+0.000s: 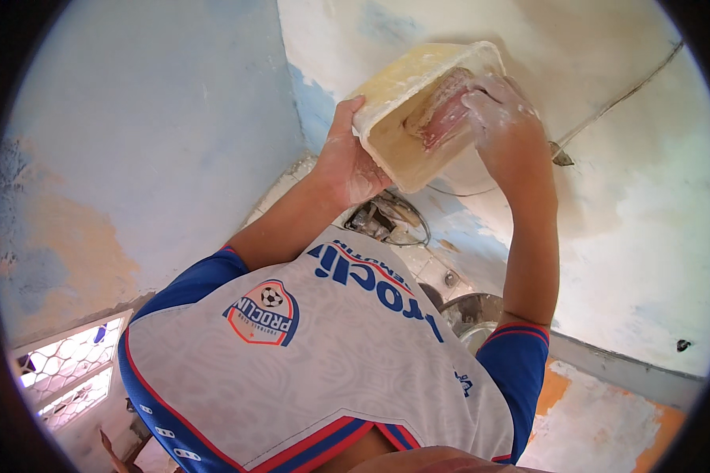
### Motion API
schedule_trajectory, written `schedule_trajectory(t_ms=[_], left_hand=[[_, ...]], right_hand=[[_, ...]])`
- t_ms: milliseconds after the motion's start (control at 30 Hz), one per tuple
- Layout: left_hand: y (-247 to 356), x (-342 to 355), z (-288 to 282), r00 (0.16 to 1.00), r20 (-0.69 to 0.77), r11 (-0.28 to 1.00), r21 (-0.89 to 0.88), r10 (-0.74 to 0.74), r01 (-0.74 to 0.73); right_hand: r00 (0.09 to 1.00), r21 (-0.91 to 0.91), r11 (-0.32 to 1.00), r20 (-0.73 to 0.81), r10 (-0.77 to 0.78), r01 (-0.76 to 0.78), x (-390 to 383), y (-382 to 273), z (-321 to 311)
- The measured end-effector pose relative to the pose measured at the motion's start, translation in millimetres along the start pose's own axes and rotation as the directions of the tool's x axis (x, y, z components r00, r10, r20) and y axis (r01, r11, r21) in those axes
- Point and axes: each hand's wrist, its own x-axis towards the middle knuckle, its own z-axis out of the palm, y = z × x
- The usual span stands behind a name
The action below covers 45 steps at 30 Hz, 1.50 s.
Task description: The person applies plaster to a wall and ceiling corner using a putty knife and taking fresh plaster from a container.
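My left hand (345,162) grips the lower rim of a cream rectangular plastic tub (402,87), held up and tilted with its opening toward me. Inside the tub my right hand (498,117), smeared with white paste, presses a reddish-brown flat tool (443,118) against the inner wall. Pale paste coats the tub's walls. Both forearms rise from my white and blue shirt (323,355), and the tool's far end is hidden under my fingers.
A patchy blue and white wall (158,118) stands close in front, with a thin cable (631,91) running across its right part. Below lie a coil of wire (394,217), round metal pots (469,315), a grilled opening (67,370) and an orange-stained surface (599,418).
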Motion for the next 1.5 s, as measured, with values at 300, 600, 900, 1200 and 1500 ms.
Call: schedule_trajectory(t_ms=[300, 600, 900, 1200, 1500], left_hand=[[-17.7, -12.0, -11.6, 0.996, 0.071, 0.996, -0.068, -0.058, 0.063], [-27.1, -10.2, -27.9, 0.986, 0.046, 0.984, -0.076, -0.158, 0.161], [-11.9, -1.8, -42.1, 0.984, 0.079, 0.983, -0.068, -0.163, 0.168], [46.8, 9.4, -58.4, 0.966, 0.086, 0.965, -0.081, -0.244, 0.251], [127.8, 29.3, -89.5, 0.970, 0.149, 0.975, -0.077, -0.195, 0.207]], right_hand=[[0.954, 0.160, 0.987, 0.297, -0.049, 0.001, -13.0, -17.5, -6.0], [0.977, 0.134, 0.991, 0.211, -0.040, 0.011, -30.0, -19.0, 6.8], [0.999, 0.258, 0.965, 0.037, 0.036, -0.045, -34.9, -42.8, 2.1], [0.998, 0.192, 0.980, 0.004, 0.055, -0.055, 16.1, -60.1, 25.2], [0.936, 0.267, 0.938, -0.215, 0.280, -0.220, 45.2, -85.2, 60.9]])
